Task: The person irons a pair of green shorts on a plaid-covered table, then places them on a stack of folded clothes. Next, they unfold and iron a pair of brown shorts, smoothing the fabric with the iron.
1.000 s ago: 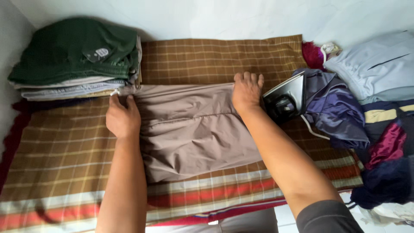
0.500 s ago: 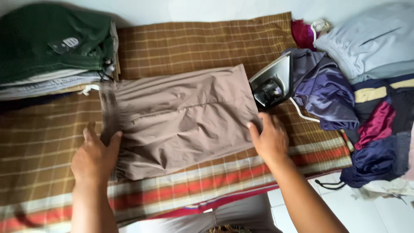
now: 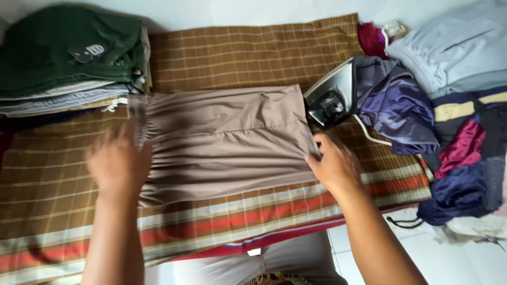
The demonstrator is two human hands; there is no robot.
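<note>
Closest to the camera, both forearms come up from the bottom edge. The left hand (image 3: pixel 119 163) is motion-blurred, fingers spread wide and flat, sitting at the near-left corner of the folded taupe trousers (image 3: pixel 227 140), right by the gathered waistband end. Can't really tell if it's pressing down or just above the fabric, too smeared. The right hand (image 3: pixel 335 166) is sharper: it's at the near-right corner of the trousers, fingers curled in on the edge of the cloth, so it looks like it's pinching or pinning that corner rather than lying open.

The trousers lie between the two hands, folded into a long rectangle running left to right, on a brown checked cloth (image 3: pixel 237 47) with red and cream stripes along its near edge. That cloth covers the surface they're working on.

Just past the right hand, touching or almost touching the far-right corner of the trousers, an iron (image 3: pixel 332 97) stands tilted up on its heel, soleplate facing left.

Further right is a loose heap of clothes (image 3: pixel 422 116) in purple, grey-blue, navy and maroon. At the far left, a neat stack of folded clothes (image 3: pixel 68 63) with a dark green piece on top, just beside the waistband end.
</note>
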